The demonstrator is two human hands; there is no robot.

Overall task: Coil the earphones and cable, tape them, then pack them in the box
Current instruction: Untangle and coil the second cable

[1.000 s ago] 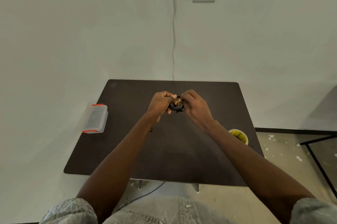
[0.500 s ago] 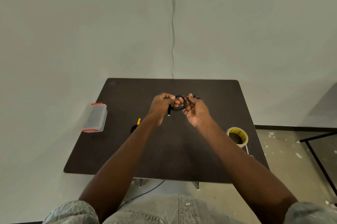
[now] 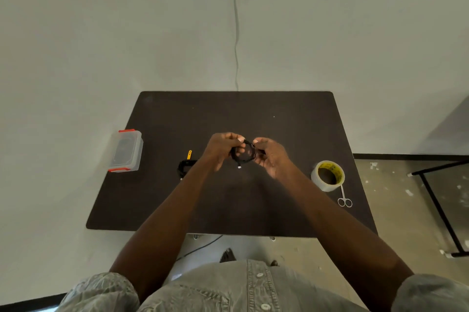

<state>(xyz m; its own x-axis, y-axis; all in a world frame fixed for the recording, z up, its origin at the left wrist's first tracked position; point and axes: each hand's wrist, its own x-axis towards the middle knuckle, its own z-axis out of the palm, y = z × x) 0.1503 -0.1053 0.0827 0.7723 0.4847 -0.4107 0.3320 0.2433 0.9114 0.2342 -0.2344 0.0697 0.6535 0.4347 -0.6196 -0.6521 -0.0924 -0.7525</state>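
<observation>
**Coiled cable held between both your hands above the table**

At the far left, the clear plastic box [image 3: 126, 151] with red clips sits at the left edge of the dark table [image 3: 291, 118], partly overhanging it, its lid on. Something dark shows through the lid, too blurred to name.

Moving right, a second black bundle [image 3: 184, 166] lies flat on the table just beside your left forearm, with a small yellow tag [image 3: 189, 154] sticking out at its far side. Whether this is the earphones you cannot tell from here.

At the centre, your left hand [image 3: 221, 149] has its fingers curled round the left side of the black coiled cable [image 3: 243, 153], pinching it. The coil is lifted off the table, a loop held between both hands, with a short end and a pale connector hanging below it. Your right hand [image 3: 272, 156] grips the right side of the same coil, fingertips closed on it.

Further right, the tape roll [image 3: 328, 175] lies flat on the table near the right edge. Just beside it, towards you, lie small scissors [image 3: 344, 199], handles nearest you.
</observation>
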